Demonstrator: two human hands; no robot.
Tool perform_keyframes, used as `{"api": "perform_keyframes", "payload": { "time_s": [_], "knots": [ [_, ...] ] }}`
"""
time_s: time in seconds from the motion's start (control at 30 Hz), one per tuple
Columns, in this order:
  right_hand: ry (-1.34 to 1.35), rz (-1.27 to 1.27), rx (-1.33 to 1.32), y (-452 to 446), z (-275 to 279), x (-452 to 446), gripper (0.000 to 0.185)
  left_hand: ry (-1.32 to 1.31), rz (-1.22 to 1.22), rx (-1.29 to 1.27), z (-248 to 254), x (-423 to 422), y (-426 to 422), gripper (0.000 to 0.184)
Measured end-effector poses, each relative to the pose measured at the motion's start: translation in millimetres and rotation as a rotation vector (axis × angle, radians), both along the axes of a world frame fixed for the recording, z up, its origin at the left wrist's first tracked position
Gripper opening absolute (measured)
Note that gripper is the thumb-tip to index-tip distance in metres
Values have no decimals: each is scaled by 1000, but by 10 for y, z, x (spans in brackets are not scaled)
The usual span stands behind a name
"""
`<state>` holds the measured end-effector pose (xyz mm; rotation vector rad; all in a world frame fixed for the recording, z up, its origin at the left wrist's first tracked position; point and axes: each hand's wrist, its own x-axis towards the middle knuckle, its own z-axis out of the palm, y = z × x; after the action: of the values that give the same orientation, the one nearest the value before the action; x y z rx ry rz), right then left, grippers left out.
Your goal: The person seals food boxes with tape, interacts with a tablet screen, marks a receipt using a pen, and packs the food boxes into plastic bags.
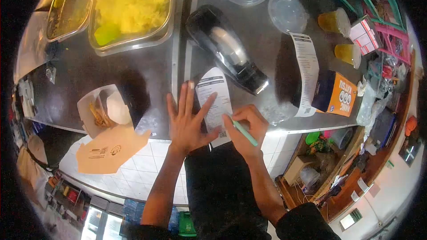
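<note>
My left hand (187, 126) lies flat with its fingers spread, its thumb and index finger over a printed paper receipt (212, 90). In my right hand (254, 122) is a light green pen (246, 134), gripped between thumb and fingers above the lower right part of the receipt. The receipt rests on the dark counter, its lower end at the front edge. I cannot make out whether the pen tip touches the paper. Just beyond the receipt lies a long, glossy black object (227, 46), of a kind I cannot tell.
An open carton (100, 106) with food sits left. Behind it is a tray (129, 46) of yellow food. To the right are a second receipt (306, 73), an orange and black box (339, 93), clear lidded containers (288, 12) and yellow drink cups (333, 22).
</note>
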<state>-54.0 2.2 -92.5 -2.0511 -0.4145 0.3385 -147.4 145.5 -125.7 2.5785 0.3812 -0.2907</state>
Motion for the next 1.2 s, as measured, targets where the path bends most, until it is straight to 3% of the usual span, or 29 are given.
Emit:
{"api": "perform_keyframes", "payload": {
  "time_s": [0.17, 0.47, 0.57, 0.67, 0.77, 0.9, 0.97, 1.07, 1.1, 1.13, 1.2],
  "knots": [
    [32, 109, -134, -5, 31, -82, 22, -26, 20, -15, -24, -10, 1, 93],
    [114, 130, -103, 19, 5, -63, 23, -2, 27, -75, 23, 3, 38, 96],
    [-19, 97, -158, 43, -53, 24, 22, -24, 36, -79, 3, -3, 27, 97],
    [10, 244, -91, 61, -32, 60, 21, -45, 41, -89, 4, -2, 36, 97],
    [21, 224, -136, -12, -3, 75, 19, -18, 20, -47, -9, 0, 27, 94],
    [-233, 83, -269, -376, -72, 287, 13, -38, 22, -59, -38, -21, 33, 90],
    [-304, 2, -401, -534, -140, 370, 21, -43, 21, -57, -40, -27, 22, 89],
    [-427, -115, -301, -516, -124, 540, 42, -80, 26, -42, -26, -26, 13, 87],
    [-497, -68, -418, -591, -45, 403, 56, -88, 23, -34, -16, -19, 17, 87],
    [-548, 27, -484, -680, -93, 156, 52, -97, 22, -23, -8, -16, 20, 87],
    [-266, 474, -256, -672, -134, -315, 46, -123, 30, -12, 4, -43, 8, 86]
  ]
}}
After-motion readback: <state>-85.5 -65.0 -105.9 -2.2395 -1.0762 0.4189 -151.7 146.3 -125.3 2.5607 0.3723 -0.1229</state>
